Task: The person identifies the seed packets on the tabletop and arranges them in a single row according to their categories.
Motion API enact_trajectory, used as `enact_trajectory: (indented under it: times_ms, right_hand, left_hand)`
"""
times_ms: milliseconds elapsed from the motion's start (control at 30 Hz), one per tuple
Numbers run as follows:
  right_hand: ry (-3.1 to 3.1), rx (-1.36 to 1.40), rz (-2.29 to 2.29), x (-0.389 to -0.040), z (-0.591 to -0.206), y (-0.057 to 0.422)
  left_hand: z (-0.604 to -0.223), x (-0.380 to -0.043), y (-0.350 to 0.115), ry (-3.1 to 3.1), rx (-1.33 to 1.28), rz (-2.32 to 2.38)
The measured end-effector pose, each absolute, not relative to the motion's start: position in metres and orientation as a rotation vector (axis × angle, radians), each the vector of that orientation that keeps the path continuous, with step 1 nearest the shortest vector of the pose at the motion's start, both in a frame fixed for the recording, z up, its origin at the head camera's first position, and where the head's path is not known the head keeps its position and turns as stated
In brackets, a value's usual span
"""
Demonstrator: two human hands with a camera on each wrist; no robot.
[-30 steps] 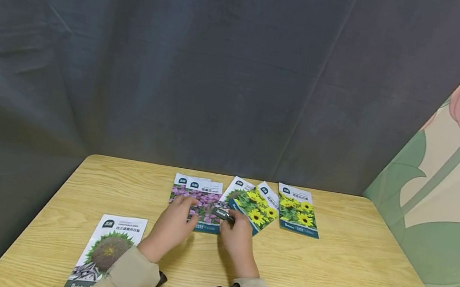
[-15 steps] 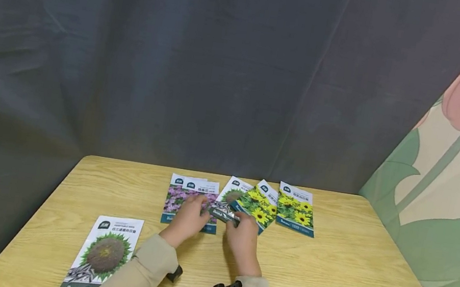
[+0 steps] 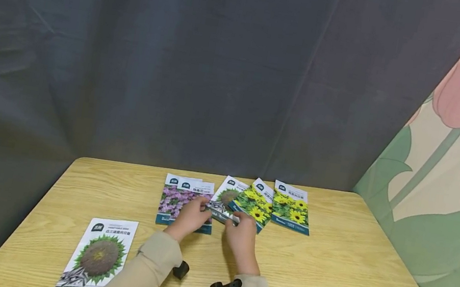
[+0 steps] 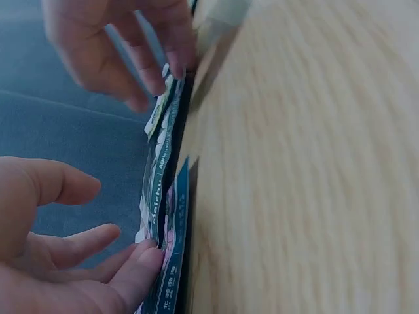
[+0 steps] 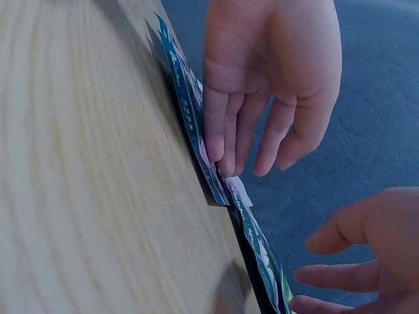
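In the head view, a sunflower seed packet point(image 3: 227, 196) lies mid-table, partly under a yellow-flower seed packet point(image 3: 257, 206). My left hand point(image 3: 190, 218) rests its fingertips at that sunflower packet's lower left edge, over the front purple-flower seed packet point(image 3: 202, 228). In the left wrist view, those fingers point(image 4: 141, 265) touch the packet edges, while the thumb side stands apart. My right hand point(image 3: 241, 234) touches the sunflower packet's lower right corner. The right wrist view shows its fingers point(image 5: 340, 278) spread, fingertips near the packet edges.
Another purple-flower packet point(image 3: 166, 201) lies beneath the front one. A second yellow-flower packet point(image 3: 290, 211) is on the right, and another sunflower packet point(image 3: 98, 259) lies at the front left. Behind the wooden table point(image 3: 339, 279) hangs a dark curtain point(image 3: 222, 73).
My left hand has shifted right from the purple packets to the sunflower packet's left edge. The lower end of that packet, lifted and dark earlier, now lies flatter. The head view has shifted slightly.
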State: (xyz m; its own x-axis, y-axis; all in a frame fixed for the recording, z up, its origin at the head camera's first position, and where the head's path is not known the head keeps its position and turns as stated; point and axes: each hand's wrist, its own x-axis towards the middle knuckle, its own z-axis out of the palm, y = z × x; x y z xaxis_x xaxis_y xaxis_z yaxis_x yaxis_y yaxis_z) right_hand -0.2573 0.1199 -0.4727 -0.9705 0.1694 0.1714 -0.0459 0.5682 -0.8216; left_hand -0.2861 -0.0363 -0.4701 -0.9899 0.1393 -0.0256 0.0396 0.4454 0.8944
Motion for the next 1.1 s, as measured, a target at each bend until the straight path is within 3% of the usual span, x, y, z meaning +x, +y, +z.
enact_trajectory:
  times_ms: [1100]
  right_hand:
    - [-2.405, -0.201, 1.657, -0.259, -0.471, 0.125]
  left_hand:
    - [-0.464, -0.276, -0.052, 2.149, -0.005, 2.114]
